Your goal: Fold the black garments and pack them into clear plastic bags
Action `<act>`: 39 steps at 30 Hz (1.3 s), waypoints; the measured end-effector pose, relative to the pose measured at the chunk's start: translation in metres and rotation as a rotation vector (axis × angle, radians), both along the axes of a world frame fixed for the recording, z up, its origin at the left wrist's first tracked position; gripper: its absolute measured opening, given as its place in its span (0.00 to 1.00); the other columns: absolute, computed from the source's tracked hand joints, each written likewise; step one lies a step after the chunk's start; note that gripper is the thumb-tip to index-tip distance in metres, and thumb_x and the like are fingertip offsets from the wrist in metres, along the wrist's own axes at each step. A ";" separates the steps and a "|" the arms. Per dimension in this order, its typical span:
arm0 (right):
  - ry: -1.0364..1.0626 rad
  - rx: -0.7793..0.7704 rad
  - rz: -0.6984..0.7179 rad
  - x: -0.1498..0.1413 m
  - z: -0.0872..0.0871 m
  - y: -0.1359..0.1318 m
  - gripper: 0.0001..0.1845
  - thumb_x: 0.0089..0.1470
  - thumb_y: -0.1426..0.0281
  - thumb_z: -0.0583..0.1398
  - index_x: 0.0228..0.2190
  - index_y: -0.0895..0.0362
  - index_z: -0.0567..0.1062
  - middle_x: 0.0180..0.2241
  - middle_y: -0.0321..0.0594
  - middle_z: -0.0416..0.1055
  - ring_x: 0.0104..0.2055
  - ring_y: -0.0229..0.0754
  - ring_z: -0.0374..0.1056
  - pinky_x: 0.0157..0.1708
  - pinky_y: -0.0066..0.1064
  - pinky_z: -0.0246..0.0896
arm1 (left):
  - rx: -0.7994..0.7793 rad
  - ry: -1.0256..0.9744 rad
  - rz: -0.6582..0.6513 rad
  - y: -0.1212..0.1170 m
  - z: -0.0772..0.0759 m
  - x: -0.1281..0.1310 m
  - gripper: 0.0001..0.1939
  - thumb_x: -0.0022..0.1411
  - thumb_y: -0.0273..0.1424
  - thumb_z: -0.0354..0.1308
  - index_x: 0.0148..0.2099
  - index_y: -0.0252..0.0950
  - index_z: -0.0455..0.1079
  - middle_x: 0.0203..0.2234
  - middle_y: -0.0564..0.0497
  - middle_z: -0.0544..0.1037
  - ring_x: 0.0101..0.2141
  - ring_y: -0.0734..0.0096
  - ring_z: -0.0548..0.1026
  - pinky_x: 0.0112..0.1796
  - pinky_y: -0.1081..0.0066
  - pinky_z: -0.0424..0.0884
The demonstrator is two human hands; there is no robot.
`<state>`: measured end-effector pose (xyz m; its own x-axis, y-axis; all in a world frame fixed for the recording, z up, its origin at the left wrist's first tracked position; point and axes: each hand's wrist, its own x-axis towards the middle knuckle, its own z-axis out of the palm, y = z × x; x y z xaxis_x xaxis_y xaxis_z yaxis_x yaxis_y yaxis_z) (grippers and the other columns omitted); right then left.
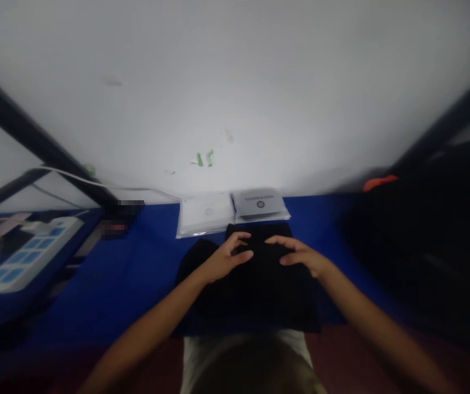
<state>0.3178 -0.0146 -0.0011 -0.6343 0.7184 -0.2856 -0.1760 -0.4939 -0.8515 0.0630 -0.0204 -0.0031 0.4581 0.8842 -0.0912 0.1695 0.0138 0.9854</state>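
- Nearest, the person's pale clothing (245, 342) shows below the front edge of the blue worktop (107, 284).
- The black cloth (259, 298) lies on the worktop in front of the person, reaching its near edge, with a rounded part bulging out on the left.
- Left hand (227, 258): over the cloth's far part, fingers bent, thumb apart from them; whether the fingertips press the fabric, I cannot tell.
- Right hand (305, 257): opposite it, also over the cloth, thumb and fingers parted; contact is likewise unclear.
- Off to the left, a white power strip (32, 257) with blue panels.
- Just beyond the cloth, a white packet (202, 216) and, right of it, a grey packet (259, 207), both in clear plastic.
- Farthest, a pale wall (238, 82) with green marks (209, 157).
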 end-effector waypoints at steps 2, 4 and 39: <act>-0.012 0.004 -0.079 0.007 0.000 0.005 0.30 0.45 0.74 0.67 0.51 0.52 0.70 0.43 0.39 0.76 0.40 0.41 0.75 0.42 0.31 0.69 | -0.058 -0.020 0.039 0.001 -0.003 0.003 0.23 0.59 0.36 0.60 0.56 0.41 0.62 0.39 0.50 0.74 0.39 0.66 0.74 0.41 0.66 0.69; -0.057 -0.004 -0.207 0.012 -0.003 0.009 0.27 0.48 0.71 0.66 0.52 0.52 0.70 0.42 0.39 0.77 0.38 0.39 0.75 0.38 0.29 0.70 | -0.007 0.063 0.084 0.003 -0.006 0.003 0.21 0.58 0.33 0.59 0.54 0.39 0.63 0.34 0.53 0.72 0.35 0.68 0.73 0.39 0.66 0.69; -0.414 0.395 -0.065 0.014 -0.017 0.006 0.22 0.47 0.69 0.66 0.45 0.52 0.71 0.43 0.37 0.70 0.46 0.43 0.67 0.46 0.35 0.62 | -0.221 -0.639 -0.008 0.022 0.005 -0.041 0.11 0.49 0.33 0.56 0.34 0.32 0.71 0.31 0.44 0.77 0.37 0.58 0.75 0.43 0.61 0.68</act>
